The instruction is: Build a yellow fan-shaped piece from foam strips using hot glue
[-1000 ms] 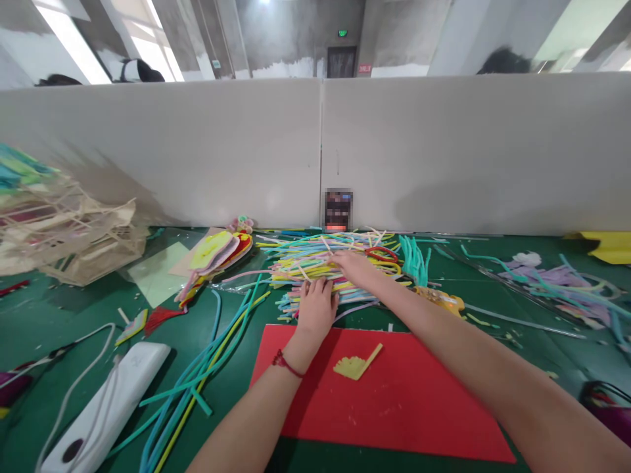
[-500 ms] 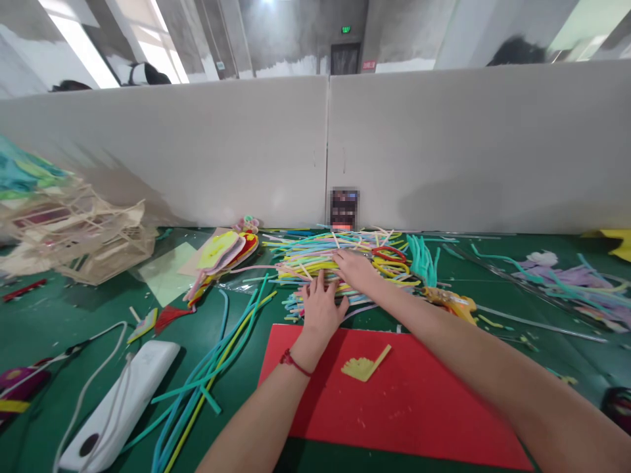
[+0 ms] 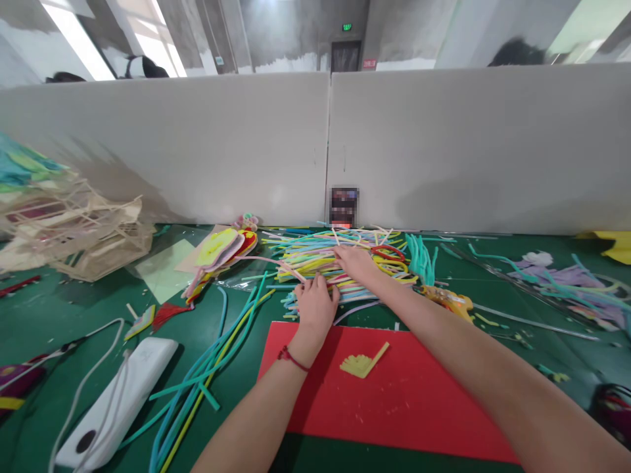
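A large pile of pipe cleaners (image 3: 305,244) in yellow, pink, blue and teal lies along the back of the green table. My left hand (image 3: 317,305) is at the pile's near edge, fingers curled onto some of the stems. Reaching in from the right, my right hand (image 3: 355,264) has its fingers bent together on the yellow stems in the middle; its fingertips are partly hidden. Red-handled scissors (image 3: 389,252) lie on the pile just right of that hand. On the red sheet (image 3: 394,407) below rests a small yellow fan-shaped piece (image 3: 357,366) with a straight stalk.
Loose teal, blue and yellow stems (image 3: 211,358) and a white power bank-like device (image 3: 121,401) with a cable lie at left. A wooden stick frame (image 3: 93,236) stands behind them. A yellow glue gun (image 3: 446,301) lies right of the pile. A grey partition (image 3: 221,151) closes the back.
My left hand's fingers have drawn together and moved slightly down and left on the pile. My right hand stays nearly in place.
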Demonstrator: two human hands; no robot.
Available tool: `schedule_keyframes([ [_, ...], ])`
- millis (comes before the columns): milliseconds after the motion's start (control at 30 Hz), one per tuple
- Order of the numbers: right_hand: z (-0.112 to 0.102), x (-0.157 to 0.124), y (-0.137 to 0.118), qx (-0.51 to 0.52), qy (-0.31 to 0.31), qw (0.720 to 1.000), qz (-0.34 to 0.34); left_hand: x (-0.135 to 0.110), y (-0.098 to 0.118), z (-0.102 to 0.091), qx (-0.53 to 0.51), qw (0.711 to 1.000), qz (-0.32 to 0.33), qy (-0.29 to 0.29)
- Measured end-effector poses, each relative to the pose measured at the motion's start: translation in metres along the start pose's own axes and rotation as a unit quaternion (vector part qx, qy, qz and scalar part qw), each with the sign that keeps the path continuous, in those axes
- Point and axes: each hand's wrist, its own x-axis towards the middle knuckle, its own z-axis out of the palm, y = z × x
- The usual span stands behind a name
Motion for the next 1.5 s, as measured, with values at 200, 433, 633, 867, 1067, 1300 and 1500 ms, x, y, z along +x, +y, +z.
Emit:
schedule_keyframes([
  [200, -0.003, 0.008, 0.003, 0.007, -0.012, 0.999, 0.034, 0.001, 0.000, -0.005, 0.025, 0.999, 0.018, -0.022],
  [433, -0.002, 0.025, 0.012, -0.008, 0.003, 0.999, 0.043, 0.004, -0.009, 0.000, 0.009, 0.999, 0.049, -0.004],
  [633, -0.006, 0.031, 0.026, 0.092, 0.055, 0.989, 0.106, 0.008, -0.015, 0.003, -0.015, 0.998, 0.053, -0.010],
  [867, -0.015, 0.029, 0.051, 0.329, -0.037, 0.943, 0.016, 0.017, -0.023, 0.008, -0.182, 0.982, -0.057, 0.007],
  [1067, -0.024, 0.018, 0.059, 0.335, -0.127, 0.933, -0.021, 0.030, -0.035, 0.011, -0.415, 0.899, -0.126, 0.057],
  [1300, -0.017, 0.018, 0.058, 0.319, -0.143, 0.934, -0.070, 0.034, -0.043, 0.010, -0.627, 0.748, -0.205, 0.068],
  [1500, -0.016, 0.018, 0.051, 0.320, -0.121, 0.937, -0.072, 0.032, -0.039, 0.007, -0.560, 0.818, -0.129, 0.026],
])
